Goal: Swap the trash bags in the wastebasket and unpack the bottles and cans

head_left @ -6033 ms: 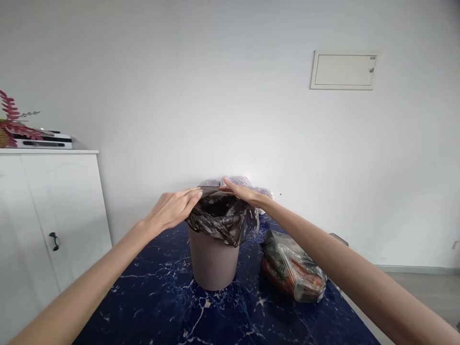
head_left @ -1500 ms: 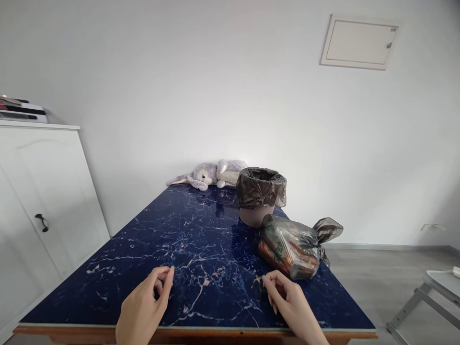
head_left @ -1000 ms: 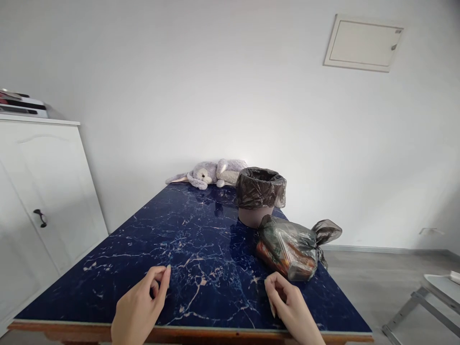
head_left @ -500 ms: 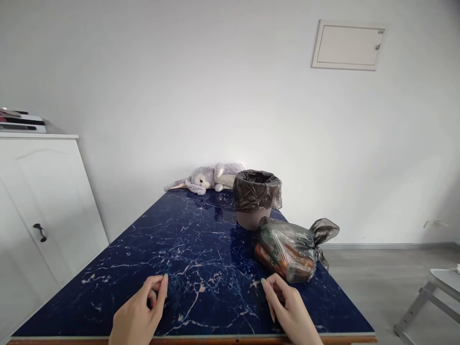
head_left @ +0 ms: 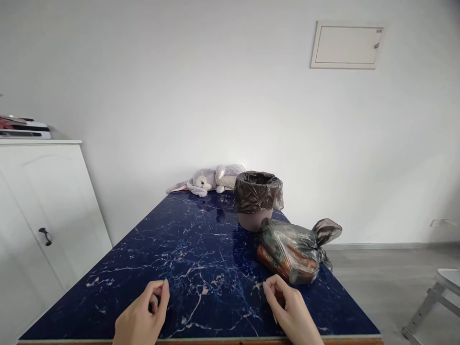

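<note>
Single head-worn view, looking forward and slightly down along blue table (head_left: 201, 249), wall beyond

Light: I see bright, even daylight on the white wall (head_left: 230, 96).
Glare: soft sheen on the table (head_left: 201, 249) top.
Edges: wide-angle bending; focus sharp.

A tied grey plastic bag (head_left: 292, 249), stuffed with orange and green packaging, lies on its side on the right of a blue marbled table (head_left: 179, 249), its knot pointing right. Just beyond it a pinkish bin (head_left: 253, 222) stands upright, with a dark liner (head_left: 257, 194) folded over its rim.
</note>
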Demonstrator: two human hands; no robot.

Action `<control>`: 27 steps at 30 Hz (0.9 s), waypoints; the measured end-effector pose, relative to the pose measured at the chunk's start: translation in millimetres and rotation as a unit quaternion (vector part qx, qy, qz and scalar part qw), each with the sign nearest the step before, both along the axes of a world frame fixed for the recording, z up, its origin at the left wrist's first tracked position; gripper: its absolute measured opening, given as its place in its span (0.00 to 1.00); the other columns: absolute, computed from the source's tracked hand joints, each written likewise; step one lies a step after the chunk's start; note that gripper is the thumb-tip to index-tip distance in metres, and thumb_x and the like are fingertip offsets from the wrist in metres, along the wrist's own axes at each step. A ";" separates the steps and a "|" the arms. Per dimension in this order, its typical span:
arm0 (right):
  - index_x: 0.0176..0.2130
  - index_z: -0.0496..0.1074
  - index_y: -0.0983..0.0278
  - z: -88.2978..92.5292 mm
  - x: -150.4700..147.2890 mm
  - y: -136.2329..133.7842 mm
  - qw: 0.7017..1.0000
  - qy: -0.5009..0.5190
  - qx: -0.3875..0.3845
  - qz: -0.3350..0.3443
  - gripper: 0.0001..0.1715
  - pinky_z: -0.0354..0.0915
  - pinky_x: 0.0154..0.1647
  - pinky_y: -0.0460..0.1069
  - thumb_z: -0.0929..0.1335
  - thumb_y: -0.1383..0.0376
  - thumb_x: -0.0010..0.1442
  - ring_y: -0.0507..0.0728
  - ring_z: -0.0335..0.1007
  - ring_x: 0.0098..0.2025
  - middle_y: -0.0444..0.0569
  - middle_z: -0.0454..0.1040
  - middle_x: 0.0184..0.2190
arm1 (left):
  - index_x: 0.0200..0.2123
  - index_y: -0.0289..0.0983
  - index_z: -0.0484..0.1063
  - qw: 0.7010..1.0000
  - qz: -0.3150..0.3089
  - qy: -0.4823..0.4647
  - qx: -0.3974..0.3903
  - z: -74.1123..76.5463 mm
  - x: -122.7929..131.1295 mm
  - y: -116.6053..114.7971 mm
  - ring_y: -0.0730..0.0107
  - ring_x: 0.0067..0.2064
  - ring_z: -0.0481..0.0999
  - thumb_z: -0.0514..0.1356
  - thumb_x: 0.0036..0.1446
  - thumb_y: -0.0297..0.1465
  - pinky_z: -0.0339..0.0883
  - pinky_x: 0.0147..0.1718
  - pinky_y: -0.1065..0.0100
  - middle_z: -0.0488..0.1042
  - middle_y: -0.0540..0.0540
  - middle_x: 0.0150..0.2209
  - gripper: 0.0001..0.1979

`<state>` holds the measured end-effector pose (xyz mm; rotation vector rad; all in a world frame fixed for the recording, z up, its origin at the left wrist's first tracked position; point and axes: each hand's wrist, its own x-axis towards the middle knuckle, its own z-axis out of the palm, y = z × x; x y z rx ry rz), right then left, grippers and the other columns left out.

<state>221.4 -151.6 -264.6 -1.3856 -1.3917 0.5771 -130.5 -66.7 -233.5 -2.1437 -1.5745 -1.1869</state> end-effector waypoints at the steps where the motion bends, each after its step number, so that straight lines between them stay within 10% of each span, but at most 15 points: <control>1: 0.34 0.66 0.59 -1.2 0.3 0.6 1.000 -0.002 0.001 0.000 0.26 0.60 0.26 0.46 0.62 0.43 0.73 0.52 0.61 0.23 0.40 0.64 0.24 | 0.34 0.42 0.74 1.000 -0.002 0.002 0.006 -1.1 -1.2 0.9 0.76 0.17 0.70 0.53 0.71 0.47 0.55 0.19 0.78 0.68 0.55 0.18 0.20; 27: 0.32 0.63 0.58 3.1 -4.6 2.3 1.000 0.016 0.018 -0.005 0.28 0.59 0.25 0.46 0.61 0.41 0.73 0.52 0.59 0.20 0.37 0.60 0.18 | 0.33 0.42 0.74 0.999 0.007 0.008 -0.032 5.4 3.5 1.6 0.76 0.18 0.71 0.52 0.68 0.48 0.57 0.18 0.79 0.70 0.54 0.20 0.20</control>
